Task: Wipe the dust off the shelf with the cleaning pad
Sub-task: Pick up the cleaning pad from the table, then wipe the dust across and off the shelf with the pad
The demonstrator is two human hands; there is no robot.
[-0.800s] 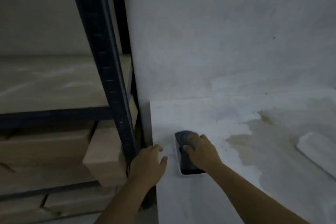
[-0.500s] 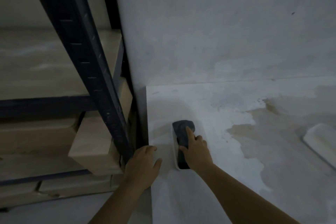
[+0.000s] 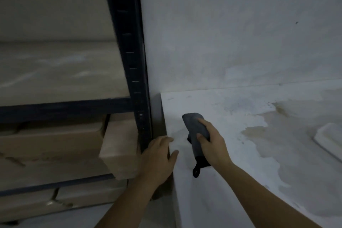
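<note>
My right hand (image 3: 212, 144) grips a dark grey cleaning pad (image 3: 194, 126) and holds it tilted just above a white surface (image 3: 212, 190); a small black loop hangs from the pad's near end. My left hand (image 3: 159, 155) rests with loose fingers on the white surface's left edge, beside the black upright post (image 3: 129, 52) of the shelf. The dusty beige shelf board (image 3: 55, 72) lies to the left of the post, apart from both hands.
Cardboard boxes (image 3: 118, 144) fill the level under the shelf board. A grey wall stands behind. The white surface has brownish worn patches (image 3: 277, 144) on the right, and a white oblong object (image 3: 329, 137) lies at its right edge.
My right hand has curled round the pad and lifted it off the white tray it lay in; the tray is no longer seen. The left hand stayed at the edge.
</note>
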